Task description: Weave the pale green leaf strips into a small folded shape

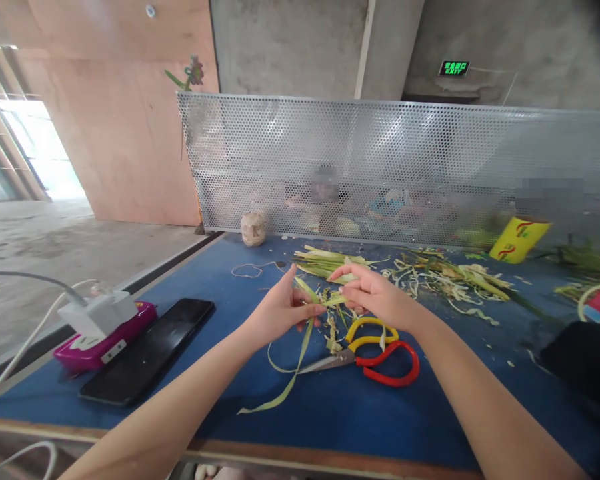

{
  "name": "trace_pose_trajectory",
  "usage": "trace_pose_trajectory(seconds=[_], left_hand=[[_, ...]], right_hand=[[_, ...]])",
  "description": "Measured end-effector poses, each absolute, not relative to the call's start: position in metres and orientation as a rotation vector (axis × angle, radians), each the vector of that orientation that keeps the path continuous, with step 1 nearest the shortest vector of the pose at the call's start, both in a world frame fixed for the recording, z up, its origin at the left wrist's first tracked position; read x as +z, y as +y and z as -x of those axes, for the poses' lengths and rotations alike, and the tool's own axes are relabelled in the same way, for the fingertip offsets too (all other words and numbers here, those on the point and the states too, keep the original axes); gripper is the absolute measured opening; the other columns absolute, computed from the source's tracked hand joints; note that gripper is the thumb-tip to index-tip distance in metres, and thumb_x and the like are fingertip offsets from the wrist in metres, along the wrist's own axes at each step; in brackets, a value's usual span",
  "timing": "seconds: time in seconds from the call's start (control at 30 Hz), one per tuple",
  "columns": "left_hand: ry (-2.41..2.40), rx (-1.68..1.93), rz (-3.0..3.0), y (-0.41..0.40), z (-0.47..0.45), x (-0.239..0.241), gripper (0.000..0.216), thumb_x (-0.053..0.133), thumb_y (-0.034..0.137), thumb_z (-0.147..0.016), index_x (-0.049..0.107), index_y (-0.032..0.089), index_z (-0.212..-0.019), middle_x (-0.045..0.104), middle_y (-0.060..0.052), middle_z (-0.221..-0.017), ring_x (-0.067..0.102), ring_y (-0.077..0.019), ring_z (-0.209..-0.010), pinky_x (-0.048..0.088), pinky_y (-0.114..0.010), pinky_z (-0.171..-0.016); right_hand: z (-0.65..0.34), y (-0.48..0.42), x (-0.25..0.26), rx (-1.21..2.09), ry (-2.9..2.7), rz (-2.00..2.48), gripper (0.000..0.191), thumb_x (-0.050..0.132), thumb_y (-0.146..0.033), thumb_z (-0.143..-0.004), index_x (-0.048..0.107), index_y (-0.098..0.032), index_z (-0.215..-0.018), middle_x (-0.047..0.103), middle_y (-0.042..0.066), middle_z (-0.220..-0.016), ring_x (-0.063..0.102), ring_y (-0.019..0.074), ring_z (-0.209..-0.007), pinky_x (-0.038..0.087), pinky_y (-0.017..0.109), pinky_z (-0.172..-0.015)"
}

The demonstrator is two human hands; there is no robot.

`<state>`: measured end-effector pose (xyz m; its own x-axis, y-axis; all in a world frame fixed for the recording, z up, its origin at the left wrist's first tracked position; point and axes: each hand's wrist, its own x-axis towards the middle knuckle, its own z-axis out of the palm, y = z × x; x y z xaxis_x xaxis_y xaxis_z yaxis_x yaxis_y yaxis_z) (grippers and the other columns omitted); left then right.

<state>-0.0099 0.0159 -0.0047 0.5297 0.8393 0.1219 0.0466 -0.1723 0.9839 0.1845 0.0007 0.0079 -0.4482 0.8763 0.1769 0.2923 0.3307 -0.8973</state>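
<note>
Pale green strip in hand above a blue table.
Its thin, flat tail curls toward the near edge, past the tip of the scissors, whose yellow and red handles lie close below the right hand. The left hand pinches the strip; whether the right's curled fingers grip it, I cannot tell. Beyond lie stalks and tangled scraps, then a perforated screen.

A perforated metal screen fronts a concrete wall bearing a green exit sign.
</note>
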Motion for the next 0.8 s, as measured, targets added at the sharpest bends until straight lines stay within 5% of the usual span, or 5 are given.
trace_pose_trajectory(seconds=[0.2, 0.37, 0.8], left_hand=[[0.692, 0.835, -1.615, 0.016, 0.010, -0.009, 0.104, 0.066, 0.024, -0.068, -0.012, 0.012, -0.136, 0.060, 0.003, -0.059, 0.054, -0.0103, -0.048, 0.041, -0.020, -0.044], [0.649, 0.819, -1.601, 0.008, 0.006, 0.000, 0.093, 0.053, 0.026, -0.079, -0.021, 0.009, -0.134, 0.063, -0.001, -0.060, 0.050, -0.0077, -0.043, 0.037, -0.019, -0.042], [0.708, 0.882, -1.528, 0.007, 0.006, -0.001, 0.100, 0.062, 0.017, -0.071, -0.014, 0.012, -0.136, 0.064, -0.001, -0.064, 0.054, -0.0087, -0.050, 0.034, -0.016, -0.041]], right_hand=[[-0.197, 0.000, 0.013, 1.107, -2.048, 1.101, 0.021, 0.041, -0.027, -0.086, 0.047, -0.022, -0.105, 0.046, -0.005, -0.054, 0.046, 0.0107, -0.053, 0.036, 0.025, -0.054], [-0.187, 0.002, 0.019, 0.804, -2.194, 1.287, 0.023, 0.048, -0.038, -0.081, 0.065, -0.022, -0.083, 0.066, 0.004, -0.089, 0.058, 0.0196, -0.084, 0.041, 0.031, -0.074], [-0.153, 0.001, 0.015, 0.666, -1.810, 1.124, 0.017, 0.062, -0.033, -0.069, 0.064, -0.019, -0.060, 0.066, 0.002, -0.071, 0.057, 0.0171, -0.067, 0.044, 0.032, -0.065]])
